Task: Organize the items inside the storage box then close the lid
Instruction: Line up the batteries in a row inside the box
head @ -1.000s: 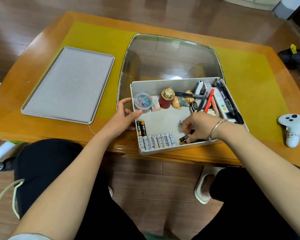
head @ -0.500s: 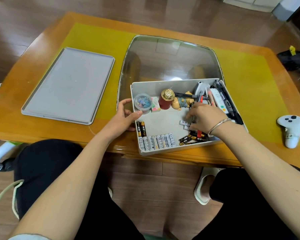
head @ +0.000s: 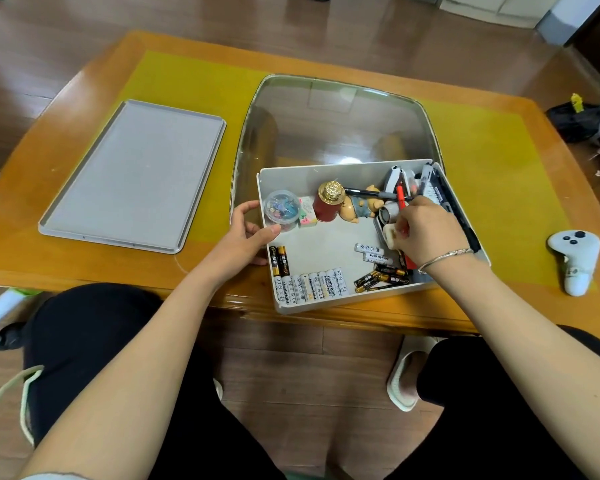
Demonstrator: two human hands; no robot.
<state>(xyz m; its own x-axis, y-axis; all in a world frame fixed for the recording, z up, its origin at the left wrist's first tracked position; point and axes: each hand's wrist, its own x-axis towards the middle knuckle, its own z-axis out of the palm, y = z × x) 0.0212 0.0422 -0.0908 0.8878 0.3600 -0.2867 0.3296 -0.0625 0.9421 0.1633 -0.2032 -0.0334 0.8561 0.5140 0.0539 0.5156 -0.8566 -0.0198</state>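
The white storage box (head: 326, 304) stands open at the table's front edge. My left hand (head: 246, 237) grips its left wall, thumb on the rim. My right hand (head: 426, 233) is inside at the right, fingers curled round a red pen (head: 400, 198) among other pens. White batteries (head: 309, 287) lie in a row along the front wall, with two black-gold batteries (head: 278, 259) beside them. More loose batteries (head: 378, 278) lie under my right wrist. The grey lid (head: 132, 174) lies flat on the table to the left.
At the back of the box are a clear tub of clips (head: 281, 211), a red jar with a gold cap (head: 328, 206) and a small figurine (head: 361, 206). A white controller (head: 574, 261) lies to the right. A glass panel (head: 336, 123) fills the table's middle.
My right hand has moved from the loose batteries at the front right back toward the pens and now holds the red pen. My left hand has stayed on the box wall.
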